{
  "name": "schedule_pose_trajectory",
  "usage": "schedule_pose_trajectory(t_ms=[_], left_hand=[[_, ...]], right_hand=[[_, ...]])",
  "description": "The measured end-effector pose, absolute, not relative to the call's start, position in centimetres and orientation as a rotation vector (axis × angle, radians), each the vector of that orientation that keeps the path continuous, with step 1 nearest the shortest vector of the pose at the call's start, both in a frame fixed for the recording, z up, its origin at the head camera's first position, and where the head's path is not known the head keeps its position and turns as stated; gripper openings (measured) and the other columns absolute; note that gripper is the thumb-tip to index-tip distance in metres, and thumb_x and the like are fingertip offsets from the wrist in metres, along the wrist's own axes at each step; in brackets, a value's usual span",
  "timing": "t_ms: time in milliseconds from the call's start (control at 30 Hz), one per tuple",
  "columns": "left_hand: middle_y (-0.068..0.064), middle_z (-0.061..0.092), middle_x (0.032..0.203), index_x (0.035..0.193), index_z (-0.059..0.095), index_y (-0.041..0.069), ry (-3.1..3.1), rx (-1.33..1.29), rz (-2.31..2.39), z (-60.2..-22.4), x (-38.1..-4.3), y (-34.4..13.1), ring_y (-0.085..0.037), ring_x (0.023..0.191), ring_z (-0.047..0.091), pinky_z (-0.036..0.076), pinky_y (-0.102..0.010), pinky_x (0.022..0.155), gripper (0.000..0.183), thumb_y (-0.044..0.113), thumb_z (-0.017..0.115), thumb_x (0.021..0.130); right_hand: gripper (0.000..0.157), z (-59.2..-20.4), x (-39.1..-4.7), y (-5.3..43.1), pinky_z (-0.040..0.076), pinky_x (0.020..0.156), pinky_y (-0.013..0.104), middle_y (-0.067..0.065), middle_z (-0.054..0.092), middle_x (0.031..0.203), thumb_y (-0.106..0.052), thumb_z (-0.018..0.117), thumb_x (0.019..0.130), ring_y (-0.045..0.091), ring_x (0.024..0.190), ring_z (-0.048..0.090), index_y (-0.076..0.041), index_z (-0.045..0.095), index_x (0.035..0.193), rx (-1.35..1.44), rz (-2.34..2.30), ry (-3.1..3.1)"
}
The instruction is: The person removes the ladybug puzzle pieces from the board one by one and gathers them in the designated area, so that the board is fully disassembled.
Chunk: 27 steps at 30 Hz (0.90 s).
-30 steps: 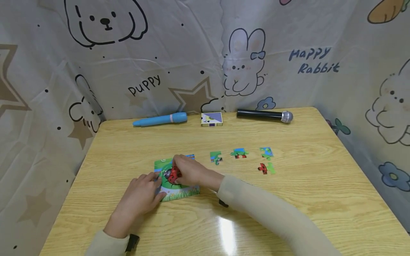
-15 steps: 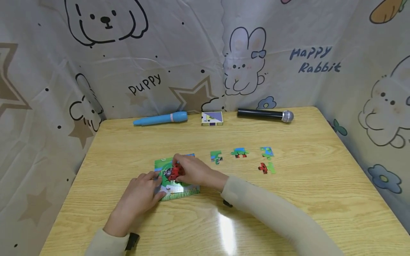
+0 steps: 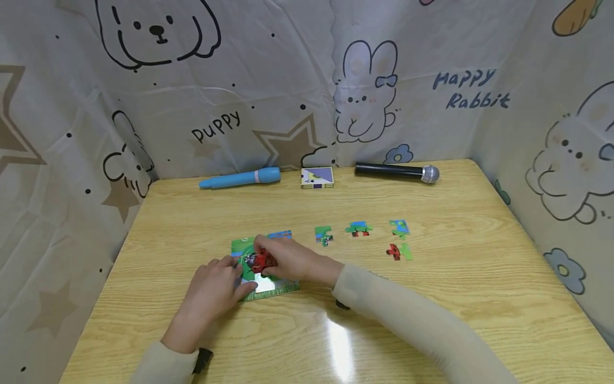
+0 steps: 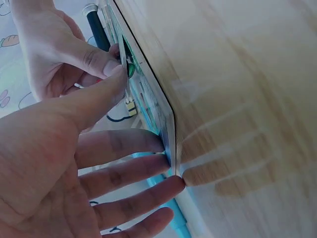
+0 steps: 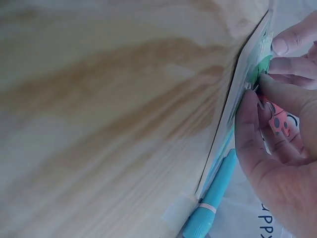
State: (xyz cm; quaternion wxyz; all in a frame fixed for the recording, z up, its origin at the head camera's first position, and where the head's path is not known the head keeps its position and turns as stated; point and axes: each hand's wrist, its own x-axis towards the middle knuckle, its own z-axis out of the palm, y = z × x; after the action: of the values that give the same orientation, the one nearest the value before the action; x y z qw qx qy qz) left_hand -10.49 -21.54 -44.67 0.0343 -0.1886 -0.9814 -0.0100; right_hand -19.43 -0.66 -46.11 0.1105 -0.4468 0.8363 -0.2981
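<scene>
We've got the R hand bent over the puzzle board, forearm running in from approx. 4 o'clock, thumb & fingers pinching the red ladybird section nr the board's centre. The L hand lies at abt 8 o'clock: fingers released, fairly straight & spread, tips at the board's edge, thumb reaching over it. We see loose pcs on the bench at 2–3 o'clock from the board.
</scene>
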Motion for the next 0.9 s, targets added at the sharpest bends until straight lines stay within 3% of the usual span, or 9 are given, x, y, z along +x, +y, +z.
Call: schedule_pose_trajectory(t_ms=[100, 333, 467, 600, 733, 900], left_hand=[[-0.016, 0.076, 0.112, 0.091, 0.079, 0.009, -2.996, -0.564, -0.002, -44.7, -10.6, -21.3, -0.032, 0.078, 0.071, 0.057, -0.045, 0.060, 0.042, 0.051, 0.082, 0.087], [-0.011, 0.074, 0.098, 0.084, 0.078, 0.012, -3.012, -0.500, 0.012, -44.6, -10.7, -20.8, -0.027, 0.070, 0.066, 0.053, -0.040, 0.055, 0.043, 0.054, 0.086, 0.081], [-0.013, 0.075, 0.101, 0.085, 0.079, 0.011, -3.018, -0.496, 0.006, -44.6, -10.8, -20.7, -0.028, 0.073, 0.069, 0.054, -0.042, 0.056, 0.044, 0.053, 0.086, 0.081], [-0.017, 0.076, 0.110, 0.095, 0.082, 0.006, -3.047, -0.506, -0.012, -44.5, -11.0, -20.9, -0.032, 0.086, 0.073, 0.060, -0.046, 0.064, 0.048, 0.052, 0.085, 0.083], [-0.016, 0.076, 0.118, 0.105, 0.084, 0.009, -3.090, -0.481, -0.042, -44.4, -11.1, -21.3, -0.034, 0.097, 0.075, 0.061, -0.052, 0.073, 0.048, 0.052, 0.085, 0.083], [-0.013, 0.077, 0.117, 0.104, 0.085, 0.013, -3.088, -0.473, -0.071, -44.4, -11.2, -21.6, -0.032, 0.094, 0.075, 0.058, -0.053, 0.071, 0.045, 0.052, 0.086, 0.082]], right_hand=[[0.035, -46.2, -19.4, -0.6, 0.048, 0.072, 0.017, 0.001, 0.069, 0.101, -0.012, 0.080, 0.093, 0.010, 0.083, 0.061, -0.013, 0.054, 0.116, -1.310, -0.864, 2.461], [0.028, -46.1, -19.7, 0.0, 0.051, 0.079, 0.021, 0.003, 0.072, 0.107, -0.014, 0.072, 0.100, 0.011, 0.090, 0.064, -0.013, 0.059, 0.125, -1.197, -0.911, 2.434], [0.029, -45.7, -20.4, 1.0, 0.057, 0.082, 0.023, 0.004, 0.074, 0.112, -0.012, 0.069, 0.102, 0.012, 0.097, 0.071, -0.013, 0.061, 0.130, -1.111, -1.032, 2.366], [0.029, -44.6, -21.4, 2.5, 0.058, 0.079, 0.023, 0.006, 0.073, 0.110, -0.010, 0.069, 0.102, 0.015, 0.095, 0.071, -0.013, 0.065, 0.130, -1.070, -1.085, 2.338], [0.027, -43.6, -22.4, 4.7, 0.060, 0.075, 0.025, 0.008, 0.073, 0.108, -0.007, 0.068, 0.101, 0.018, 0.091, 0.072, -0.010, 0.070, 0.128, -1.063, -1.089, 2.332], [0.027, -43.1, -23.4, 7.9, 0.059, 0.078, 0.027, 0.007, 0.073, 0.105, -0.007, 0.073, 0.097, 0.015, 0.086, 0.073, -0.007, 0.070, 0.124, -0.996, -1.063, 2.342]])
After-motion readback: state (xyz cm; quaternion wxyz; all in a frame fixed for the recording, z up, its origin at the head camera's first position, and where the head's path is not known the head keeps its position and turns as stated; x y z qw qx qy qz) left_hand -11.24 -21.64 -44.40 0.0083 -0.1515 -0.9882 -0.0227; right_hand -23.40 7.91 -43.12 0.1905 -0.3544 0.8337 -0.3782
